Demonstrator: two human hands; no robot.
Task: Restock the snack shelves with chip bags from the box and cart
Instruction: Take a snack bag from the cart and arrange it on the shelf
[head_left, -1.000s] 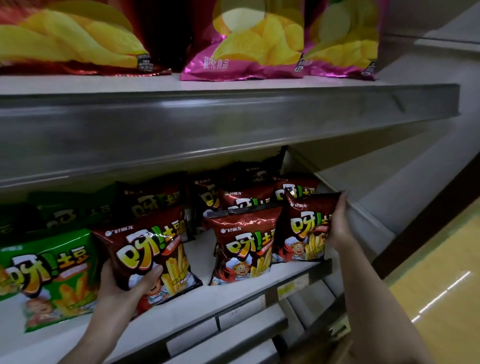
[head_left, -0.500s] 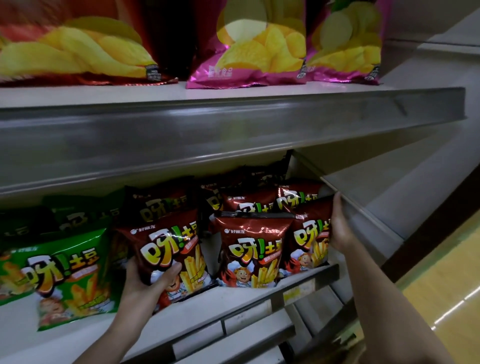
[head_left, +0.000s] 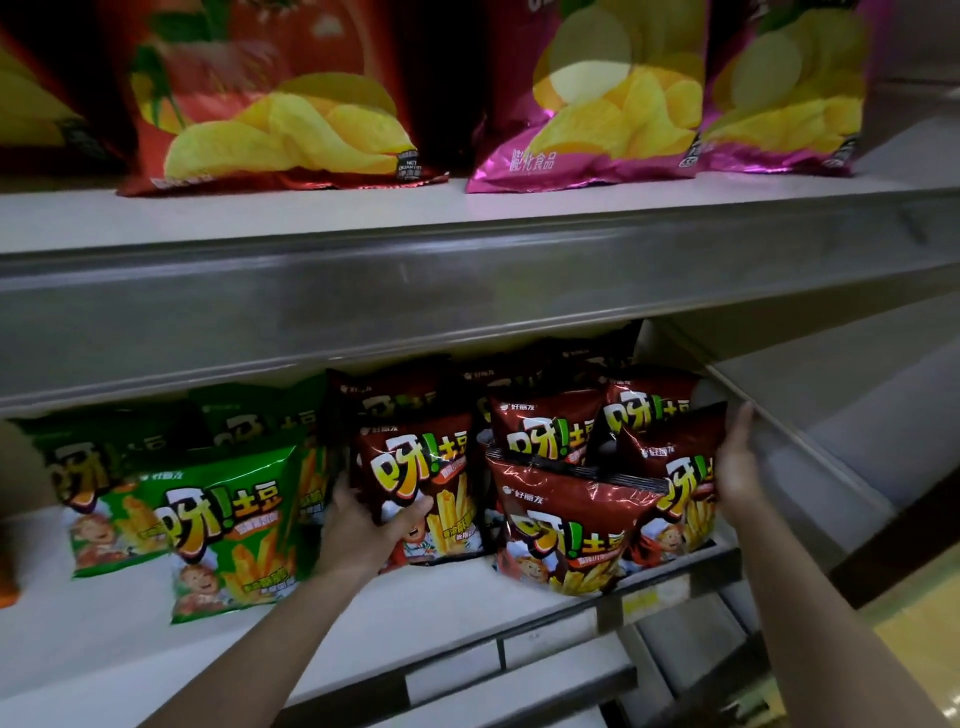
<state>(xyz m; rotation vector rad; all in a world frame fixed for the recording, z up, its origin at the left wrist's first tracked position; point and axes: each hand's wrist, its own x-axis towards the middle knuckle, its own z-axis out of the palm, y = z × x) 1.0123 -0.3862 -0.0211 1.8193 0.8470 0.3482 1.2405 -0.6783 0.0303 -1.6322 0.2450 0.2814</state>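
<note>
— What is the left hand (head_left: 363, 530) doing?

— It grips a dark red chip bag (head_left: 423, 488) just left of the frame's centre. The thumb lies across the lower front of the bag and the fingers curl round its left edge, behind it. The bag stands upright on the lower shelf (head_left: 415, 618).

— And the right hand (head_left: 737, 467)?

— It is at the right of the frame, fingers straight and close together, pointing up. The palm lies flat against the right side of the rightmost red bag (head_left: 680, 499); nothing is pinched. The fingertips reach up near the slanted metal side panel (head_left: 810, 452) of the shelf.

— Where are the other bags?

— Between the two hands a front red bag (head_left: 566, 530) leans forward near the shelf's edge, with more red bags stacked behind it. Left of the gripped bag stands a green chip bag (head_left: 228, 530), and further green ones sit behind it toward the left edge of the frame.

— Anything above?

— The upper shelf (head_left: 467, 218) crosses the top half of the frame. On it stand large bags: a red crisp bag (head_left: 280, 130) at upper left and two pink crisp bags (head_left: 597, 119) at upper right.
</note>
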